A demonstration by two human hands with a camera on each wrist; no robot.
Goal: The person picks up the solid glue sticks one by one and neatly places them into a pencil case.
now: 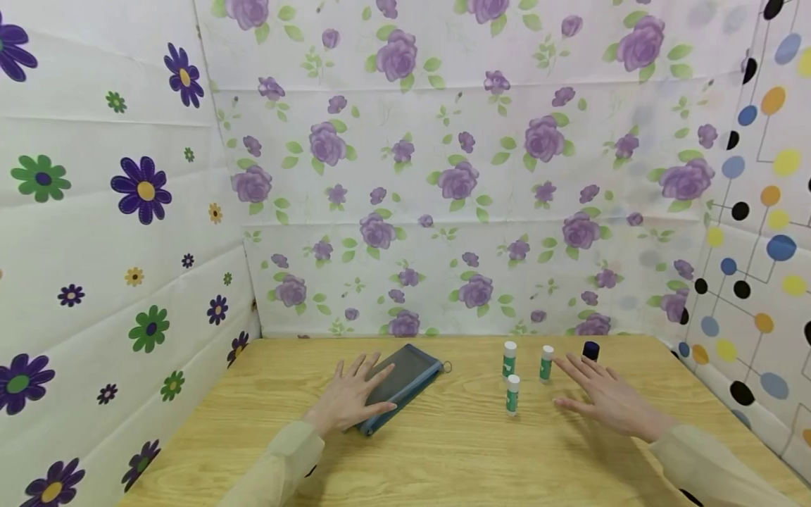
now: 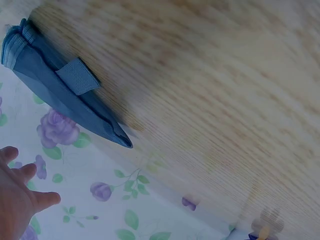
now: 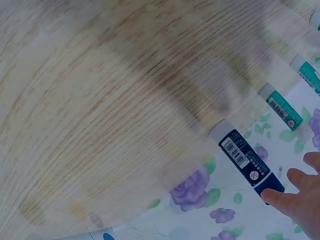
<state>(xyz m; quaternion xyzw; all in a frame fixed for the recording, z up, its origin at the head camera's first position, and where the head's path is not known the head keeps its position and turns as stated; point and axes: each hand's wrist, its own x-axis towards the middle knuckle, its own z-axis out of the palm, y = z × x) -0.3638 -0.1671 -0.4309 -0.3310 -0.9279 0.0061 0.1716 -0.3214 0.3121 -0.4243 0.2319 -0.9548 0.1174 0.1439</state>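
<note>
My left hand point(image 1: 347, 399), fingers spread, is over the left side of a blue zippered pouch point(image 1: 405, 377) with a dark mesh face and a ring at its zip end. In the left wrist view the hand appears apart from the pouch point(image 2: 60, 95). Fingers extended, my right hand point(image 1: 611, 405) is in front of a navy-capped glue stick point(image 1: 591, 350), mostly hidden in the head view. The right wrist view shows its navy label point(image 3: 245, 157); contact cannot be told. Three green-labelled, white-capped glue sticks stand left of that hand: one nearer point(image 1: 512, 396), two farther back point(image 1: 510, 360) point(image 1: 546, 364).
Everything lies on a wood-grain table point(image 1: 456, 458). A purple rose-patterned cloth point(image 1: 456, 183) hangs along its back edge. Flower-print cloth point(image 1: 114, 282) closes the left side, and dotted cloth point(image 1: 754, 282) the right.
</note>
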